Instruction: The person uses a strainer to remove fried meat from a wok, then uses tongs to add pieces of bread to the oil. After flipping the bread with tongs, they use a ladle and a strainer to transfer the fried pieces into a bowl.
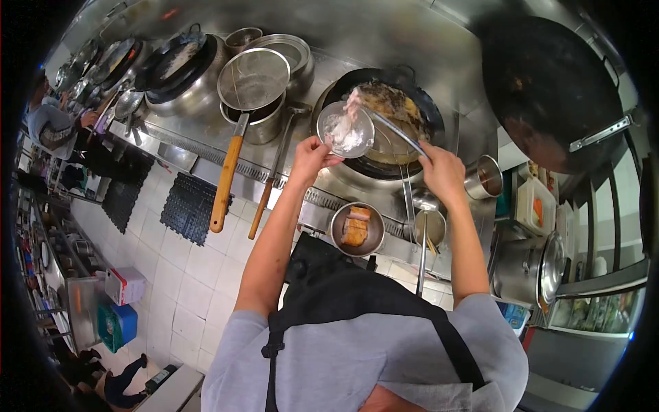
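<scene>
Metal tongs (398, 131) are slanting forward-left over the wok (432, 117), the right hand (443, 173) wrapping round them. The left hand (314, 160) is pinching a bowl (366, 140).

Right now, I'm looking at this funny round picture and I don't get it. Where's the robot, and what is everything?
There is no robot here, just a person with two bare hands. The camera sits on their head and looks forward and down, so you see their arms and apron from above.

The left hand holds a small bowl with something pale and pink in it. The right hand holds a long metal tool, pointing toward that bowl. Behind them is a big dark pan with browned food inside.

On the metal counter, a round strainer rests over a pot. Nearer the person, another bowl holds golden-brown pieces.
</scene>
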`<action>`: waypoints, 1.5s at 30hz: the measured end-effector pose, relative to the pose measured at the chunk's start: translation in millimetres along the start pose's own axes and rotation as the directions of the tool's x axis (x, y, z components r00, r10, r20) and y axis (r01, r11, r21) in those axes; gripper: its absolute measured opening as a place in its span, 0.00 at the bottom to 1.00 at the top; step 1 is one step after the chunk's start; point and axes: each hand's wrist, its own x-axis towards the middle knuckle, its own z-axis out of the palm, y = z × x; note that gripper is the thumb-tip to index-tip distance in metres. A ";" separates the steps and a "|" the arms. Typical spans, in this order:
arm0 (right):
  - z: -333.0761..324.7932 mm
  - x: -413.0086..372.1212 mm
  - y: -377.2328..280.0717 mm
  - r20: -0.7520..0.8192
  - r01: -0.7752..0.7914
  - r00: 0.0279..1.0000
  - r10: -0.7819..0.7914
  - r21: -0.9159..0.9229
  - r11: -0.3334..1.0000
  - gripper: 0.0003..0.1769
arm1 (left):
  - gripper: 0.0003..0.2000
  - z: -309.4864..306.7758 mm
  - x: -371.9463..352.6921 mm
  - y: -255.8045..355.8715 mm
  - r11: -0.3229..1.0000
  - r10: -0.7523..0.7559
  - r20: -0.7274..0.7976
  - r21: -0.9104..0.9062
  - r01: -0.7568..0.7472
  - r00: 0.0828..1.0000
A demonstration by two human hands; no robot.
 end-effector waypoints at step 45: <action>-21.3 38.6 34.6 0.110 -0.017 0.994 0.015 0.019 1.000 0.23 | 0.05 -52.1 -20.7 10.1 0.999 -0.029 -0.003 -0.023 0.029 1.000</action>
